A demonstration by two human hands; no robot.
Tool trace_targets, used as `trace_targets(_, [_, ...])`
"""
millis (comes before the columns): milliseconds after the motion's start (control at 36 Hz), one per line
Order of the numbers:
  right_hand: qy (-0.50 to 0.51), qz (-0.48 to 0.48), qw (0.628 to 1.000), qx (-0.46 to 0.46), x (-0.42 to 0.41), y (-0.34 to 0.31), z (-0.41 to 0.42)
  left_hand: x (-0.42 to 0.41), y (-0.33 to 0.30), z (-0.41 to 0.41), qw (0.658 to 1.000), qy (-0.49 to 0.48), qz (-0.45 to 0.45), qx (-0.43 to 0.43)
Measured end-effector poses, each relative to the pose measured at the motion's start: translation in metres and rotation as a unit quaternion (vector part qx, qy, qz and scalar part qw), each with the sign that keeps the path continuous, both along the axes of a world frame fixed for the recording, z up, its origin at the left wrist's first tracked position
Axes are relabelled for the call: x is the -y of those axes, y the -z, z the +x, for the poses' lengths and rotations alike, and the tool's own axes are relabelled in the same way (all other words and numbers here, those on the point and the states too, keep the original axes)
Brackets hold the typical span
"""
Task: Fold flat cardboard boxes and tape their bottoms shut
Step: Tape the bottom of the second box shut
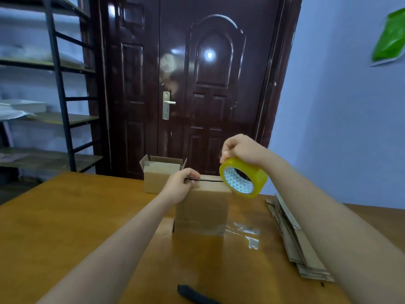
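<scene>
A small brown cardboard box [202, 210] stands in the middle of the wooden table [76, 216] with its closed flaps facing up. My left hand [182, 185] presses down on the top left edge of the box, fingers over the seam. My right hand [240, 149] holds a yellow roll of clear tape [243, 177] just above the box's right top corner. A loose clear strip of tape [243, 233] hangs off the box's lower right side onto the table.
A second folded box [161, 175] with open top flaps stands behind. A stack of flat cardboard boxes [295, 240] lies at the right. A black object [192, 295] lies near the front edge. A dark door and metal shelves stand beyond the table.
</scene>
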State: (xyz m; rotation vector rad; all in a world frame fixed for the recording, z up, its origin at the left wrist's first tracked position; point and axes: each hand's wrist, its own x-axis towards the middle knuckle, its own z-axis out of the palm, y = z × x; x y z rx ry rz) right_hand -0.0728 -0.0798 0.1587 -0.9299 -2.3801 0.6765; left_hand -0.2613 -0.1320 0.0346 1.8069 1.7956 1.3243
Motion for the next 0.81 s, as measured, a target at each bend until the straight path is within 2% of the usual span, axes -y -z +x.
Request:
trace_targets(56, [0.026, 0.092, 0.99, 0.105, -0.01, 0.0, -0.019, 0.0, 0.002, 0.001, 1.0, 0.009, -0.002, 0.025])
trace_targets(111, [0.026, 0.14, 0.976, 0.166, -0.016, 0.0, -0.036, -0.001, 0.003, 0.002, 0.998, 0.014, -0.005, 0.056])
trace_targets(194, [0.013, 0.159, 0.964, 0.214, -0.02, 0.001, -0.054, -0.001, 0.002, 0.004, 0.993, 0.009, -0.007, 0.115])
trace_targets(278, [-0.003, 0.17, 0.955, 0.243, -0.02, -0.001, -0.066, 0.001, -0.003, 0.009, 0.974, 0.007, -0.006, 0.224])
trace_targets(333, [-0.012, 0.165, 0.951, 0.261, -0.018, -0.002, -0.072, -0.001, -0.006, 0.011, 0.966, 0.006, -0.002, 0.258])
trace_targets(611, [-0.039, 0.127, 0.938, 0.321, -0.013, -0.001, -0.088, -0.004, -0.018, 0.014, 0.967, 0.01, 0.008, 0.254])
trace_targets(806, [-0.035, 0.111, 0.952, 0.285, -0.018, 0.001, -0.086, -0.004, -0.025, 0.009, 0.963, 0.025, -0.033, 0.266])
